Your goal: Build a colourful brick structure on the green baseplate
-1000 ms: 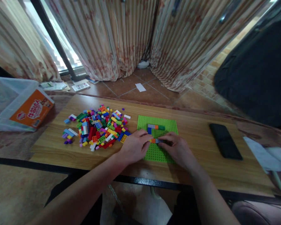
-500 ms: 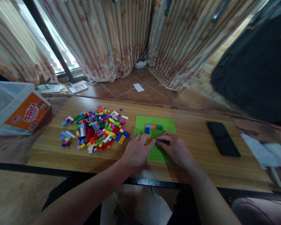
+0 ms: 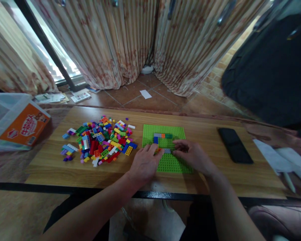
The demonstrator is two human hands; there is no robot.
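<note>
A green studded baseplate [image 3: 175, 165] lies on the wooden table. On it stands a row of toy bricks with a grey brick [image 3: 157, 135], an orange brick [image 3: 163, 136] and a dark green brick [image 3: 168, 136]. A blue brick [image 3: 156, 140] runs down from the row's left end. My left hand [image 3: 144, 161] rests at the plate's left edge, its thumb and fingers closed around a lower orange brick [image 3: 159, 150], partly hidden. Right of that sits a grey-blue brick [image 3: 167, 151]. Beside it, my right hand [image 3: 190, 154] has thumb and fingers apart, with nothing visible between them.
A heap of loose coloured bricks [image 3: 105, 142] spreads over the table's left part. Left of the table is a clear plastic bin [image 3: 8, 113] with an orange label. A black phone [image 3: 235, 145] lies at the right, near white papers [image 3: 268, 154]. Curtains hang behind.
My right hand has let go of the grey-blue brick and moved slightly right, its fingers opening. The brick now shows on the plate. My left hand stays at the same bricks.
</note>
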